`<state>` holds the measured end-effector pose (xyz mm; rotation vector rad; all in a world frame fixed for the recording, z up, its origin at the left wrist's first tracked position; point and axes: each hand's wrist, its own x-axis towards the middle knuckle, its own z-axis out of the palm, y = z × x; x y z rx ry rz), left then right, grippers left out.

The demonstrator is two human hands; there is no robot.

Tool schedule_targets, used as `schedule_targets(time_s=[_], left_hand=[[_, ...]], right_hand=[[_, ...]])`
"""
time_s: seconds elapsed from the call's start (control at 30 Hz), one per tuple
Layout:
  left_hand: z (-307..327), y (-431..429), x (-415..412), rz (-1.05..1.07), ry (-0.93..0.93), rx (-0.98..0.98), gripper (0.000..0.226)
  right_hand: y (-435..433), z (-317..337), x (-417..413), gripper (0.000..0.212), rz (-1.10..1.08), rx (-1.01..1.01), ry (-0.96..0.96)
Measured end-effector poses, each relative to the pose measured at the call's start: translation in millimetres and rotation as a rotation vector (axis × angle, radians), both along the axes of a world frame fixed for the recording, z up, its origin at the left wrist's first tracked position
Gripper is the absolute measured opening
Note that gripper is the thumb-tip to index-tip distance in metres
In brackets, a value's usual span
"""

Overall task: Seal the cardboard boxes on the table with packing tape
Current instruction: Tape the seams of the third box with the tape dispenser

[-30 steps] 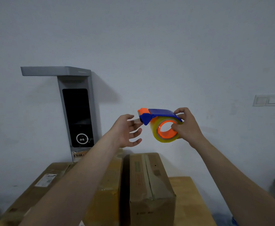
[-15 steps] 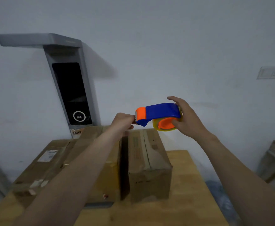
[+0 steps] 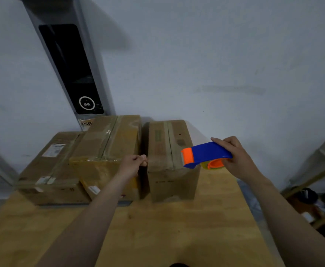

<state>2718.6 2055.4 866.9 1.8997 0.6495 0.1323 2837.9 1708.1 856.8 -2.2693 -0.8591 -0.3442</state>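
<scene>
done: left box (image 3: 61, 157) and middle box (image 3: 107, 141), both left of right box (image 3: 163, 149), show glossy tape | to do: right box seam looks untaped | right hand (image 3: 238, 158) grips tape dispenser (image 3: 208, 153) above its near right edge | left hand (image 3: 131, 164) curled at its near left corner, cannot tell if it holds tape

We see a blue tape dispenser (image 3: 209, 153) with orange nose and hub, brown cardboard boxes (image 3: 169, 151), a honey-yellow grained table (image 3: 177, 228) at six o'clock, and a black, grey-framed panel (image 3: 69, 64) at eleven o'clock.
</scene>
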Motion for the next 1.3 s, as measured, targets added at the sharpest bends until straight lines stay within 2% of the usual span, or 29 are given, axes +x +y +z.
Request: schedule_targets(time_s=[0.1,0.27,0.43,0.67,0.83,1.0,1.17,1.3], left_hand=[[-25.0,-0.1,-4.4,0.012,-0.003,0.056,0.038],[-66.2,-5.1,3.5,0.147,-0.023,-0.032,0.03],[-104.7,-11.7,10.7,0.261,-0.089,0.123,0.029],[-136.7,-12.5,32.2,0.414,-0.115,0.121,0.03],[-148.6,-16.0,42.7,0.499,-0.132,0.043,0.027],[-163.2,-21.7,51.8,0.563,-0.144,0.104,0.028],[-174.6,-27.4,66.9,0.604,-0.187,-0.079,0.02],[-177.6,-29.2,77.3,0.585,-0.223,-0.13,0.018]], right_hand=[[-3.0,-14.5,0.9,0.087,0.019,-0.003,-0.013],[9.3,-27.8,2.8,0.083,0.016,-0.082,-0.037],[21.7,-45.7,12.6,0.072,0.036,-0.06,-0.027],[36.0,-61.9,34.0,0.077,0.071,-0.022,-0.022],[44.4,-73.8,45.7,0.077,0.096,-0.087,-0.024],[45.8,-85.8,51.7,0.079,0.078,-0.133,-0.016],[53.6,-86.2,56.4,0.079,0.04,-0.163,-0.004],[58.1,-84.1,60.6,0.076,0.065,-0.193,-0.032]])
